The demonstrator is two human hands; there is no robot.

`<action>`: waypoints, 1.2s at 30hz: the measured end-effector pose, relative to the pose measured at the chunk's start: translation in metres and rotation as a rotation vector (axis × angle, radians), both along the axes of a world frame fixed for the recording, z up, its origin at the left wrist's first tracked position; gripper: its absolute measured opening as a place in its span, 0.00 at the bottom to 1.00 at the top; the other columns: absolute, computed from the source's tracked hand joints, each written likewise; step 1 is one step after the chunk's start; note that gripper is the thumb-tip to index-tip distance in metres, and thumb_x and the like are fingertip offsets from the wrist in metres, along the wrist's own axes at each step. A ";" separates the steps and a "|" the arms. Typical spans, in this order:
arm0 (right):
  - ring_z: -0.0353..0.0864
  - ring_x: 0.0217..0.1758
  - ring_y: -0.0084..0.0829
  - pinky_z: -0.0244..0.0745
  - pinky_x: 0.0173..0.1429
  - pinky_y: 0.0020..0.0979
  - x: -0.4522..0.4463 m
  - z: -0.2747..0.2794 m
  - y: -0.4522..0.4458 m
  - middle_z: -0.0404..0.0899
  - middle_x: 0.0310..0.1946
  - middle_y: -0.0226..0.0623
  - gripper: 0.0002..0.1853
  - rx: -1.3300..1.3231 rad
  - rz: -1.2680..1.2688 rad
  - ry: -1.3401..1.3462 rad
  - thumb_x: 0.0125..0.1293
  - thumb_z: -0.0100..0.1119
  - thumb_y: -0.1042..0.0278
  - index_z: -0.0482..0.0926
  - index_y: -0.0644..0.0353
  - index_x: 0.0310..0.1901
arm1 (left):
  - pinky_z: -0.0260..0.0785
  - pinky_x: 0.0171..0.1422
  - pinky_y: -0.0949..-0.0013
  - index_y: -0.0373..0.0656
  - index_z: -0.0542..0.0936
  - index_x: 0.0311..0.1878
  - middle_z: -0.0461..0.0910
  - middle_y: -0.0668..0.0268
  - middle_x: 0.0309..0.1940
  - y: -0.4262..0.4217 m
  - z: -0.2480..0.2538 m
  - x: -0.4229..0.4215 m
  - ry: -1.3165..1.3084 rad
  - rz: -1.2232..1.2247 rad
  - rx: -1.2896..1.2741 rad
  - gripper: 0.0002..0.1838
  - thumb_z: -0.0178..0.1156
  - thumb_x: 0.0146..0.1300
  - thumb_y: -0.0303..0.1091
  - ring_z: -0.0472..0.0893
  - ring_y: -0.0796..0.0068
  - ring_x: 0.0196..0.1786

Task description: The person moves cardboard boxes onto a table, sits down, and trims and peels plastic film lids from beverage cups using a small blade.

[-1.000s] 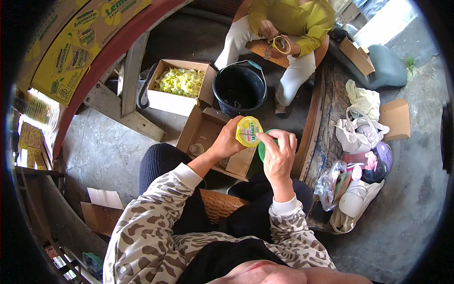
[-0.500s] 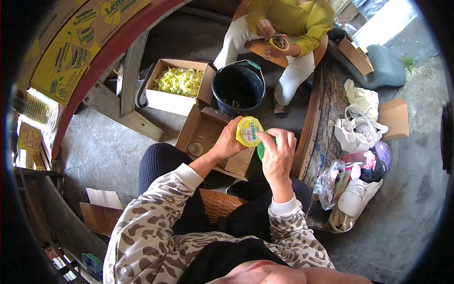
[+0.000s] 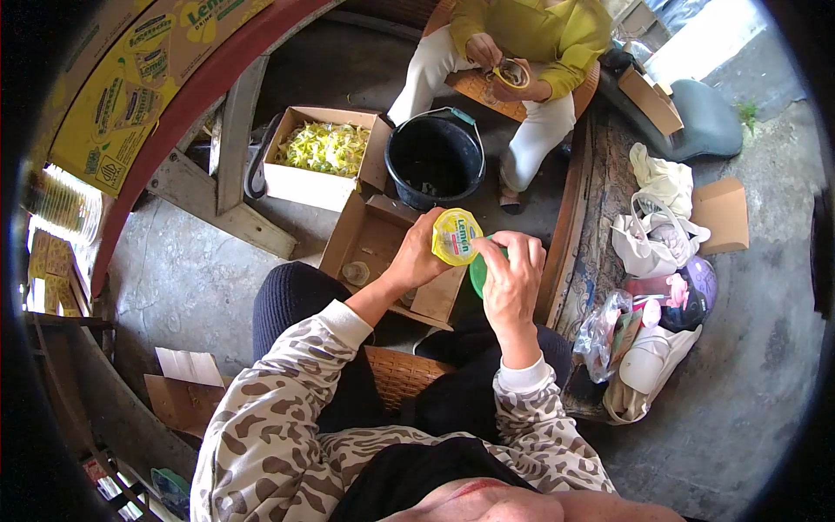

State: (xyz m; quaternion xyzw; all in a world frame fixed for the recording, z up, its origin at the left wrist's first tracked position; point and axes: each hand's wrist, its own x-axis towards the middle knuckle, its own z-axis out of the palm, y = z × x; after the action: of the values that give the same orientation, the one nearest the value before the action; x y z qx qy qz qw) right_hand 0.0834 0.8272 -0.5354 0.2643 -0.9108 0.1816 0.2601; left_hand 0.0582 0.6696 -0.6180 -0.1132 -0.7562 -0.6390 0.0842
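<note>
Beyond and to the left of the hands sits a carton point(image 3: 309, 189) of yellow-green pieces; then comes the left hand point(image 3: 417, 256), curled around a yellow-lidded cup point(image 3: 454, 237) that stays between the two hands, as it was a second ago. The right hand point(image 3: 513, 280) bends in, knuckles up, fingertips at the lid's edge, though I can't tell whether they're pinching it, with something green point(image 3: 477, 277) just beneath.
</note>
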 end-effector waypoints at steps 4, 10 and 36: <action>0.73 0.44 0.35 0.68 0.51 0.38 0.001 -0.001 -0.001 0.74 0.39 0.30 0.13 0.015 0.015 -0.010 0.54 0.62 0.76 0.83 0.53 0.41 | 0.71 0.54 0.58 0.40 0.75 0.49 0.79 0.56 0.42 0.001 -0.003 0.000 0.011 -0.004 0.009 0.28 0.76 0.43 0.31 0.77 0.52 0.48; 0.74 0.45 0.35 0.68 0.51 0.38 -0.002 0.000 0.003 0.75 0.39 0.31 0.12 0.014 -0.018 0.005 0.54 0.61 0.77 0.82 0.53 0.41 | 0.73 0.51 0.61 0.39 0.75 0.49 0.81 0.56 0.41 0.000 0.005 0.001 0.014 0.009 0.073 0.27 0.76 0.44 0.30 0.81 0.55 0.46; 0.72 0.43 0.36 0.67 0.50 0.37 -0.007 0.013 0.020 0.74 0.36 0.31 0.12 -0.093 -0.129 -0.007 0.54 0.64 0.78 0.83 0.52 0.40 | 0.70 0.61 0.67 0.39 0.73 0.56 0.80 0.61 0.51 -0.004 0.008 0.001 -0.035 -0.024 0.125 0.33 0.74 0.45 0.24 0.79 0.71 0.53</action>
State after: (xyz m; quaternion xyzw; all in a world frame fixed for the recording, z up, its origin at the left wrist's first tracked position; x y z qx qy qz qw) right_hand 0.0761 0.8471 -0.5220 0.1920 -0.9175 0.2074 0.2800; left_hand 0.0588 0.6656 -0.6096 -0.1054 -0.7146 -0.6879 0.0703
